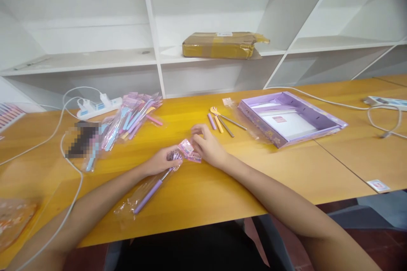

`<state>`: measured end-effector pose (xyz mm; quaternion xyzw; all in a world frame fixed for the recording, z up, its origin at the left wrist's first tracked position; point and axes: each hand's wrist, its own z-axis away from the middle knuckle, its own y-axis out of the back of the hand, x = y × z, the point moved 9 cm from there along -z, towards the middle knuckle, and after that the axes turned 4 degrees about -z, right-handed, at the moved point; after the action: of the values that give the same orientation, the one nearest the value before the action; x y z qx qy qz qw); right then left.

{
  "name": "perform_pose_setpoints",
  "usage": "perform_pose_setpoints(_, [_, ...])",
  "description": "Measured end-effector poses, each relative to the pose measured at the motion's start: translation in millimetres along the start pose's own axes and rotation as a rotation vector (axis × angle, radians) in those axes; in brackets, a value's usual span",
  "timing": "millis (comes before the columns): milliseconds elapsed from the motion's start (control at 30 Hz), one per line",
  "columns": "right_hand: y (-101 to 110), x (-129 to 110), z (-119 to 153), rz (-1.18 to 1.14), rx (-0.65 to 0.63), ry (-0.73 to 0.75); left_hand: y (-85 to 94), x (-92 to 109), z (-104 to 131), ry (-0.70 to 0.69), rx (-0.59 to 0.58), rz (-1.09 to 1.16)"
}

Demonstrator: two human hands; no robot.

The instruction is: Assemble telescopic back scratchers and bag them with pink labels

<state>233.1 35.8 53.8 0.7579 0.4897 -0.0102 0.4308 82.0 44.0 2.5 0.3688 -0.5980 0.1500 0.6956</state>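
Observation:
My left hand (163,161) is closed around the pronged head end of a fork-shaped tool in a clear plastic bag. The tool's purple handle (148,197) slants down toward the table's near edge, with a short metal shaft showing. Past my left fingertips stick out a pink printed label (185,147) and a second pink label (194,157). Beside them is my right hand (208,146), fingers loosely curled, thumb and index finger apart. Its fingertips are at the label's edge; whether they touch it is unclear.
Several bagged tools (133,116) lie piled at left near a white power strip (100,108). Loose metal rods (227,127), a yellow pronged head (215,111) and short handles lie ahead. A purple box (289,135) stands right; a white cable (81,182) crosses my left forearm.

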Motion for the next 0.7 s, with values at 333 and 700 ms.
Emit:
perform_pose_setpoints(333, [4.3,4.3,-6.8,-0.322,-0.085,-0.063,-1.2,8.8,1.3,-0.02,-0.012,-0.029])
perform_pose_setpoints(700, [28.4,49.4,-3.9,-0.25,-0.236,-0.234,18.1,-23.6,-0.7,0.132,0.165,0.409])
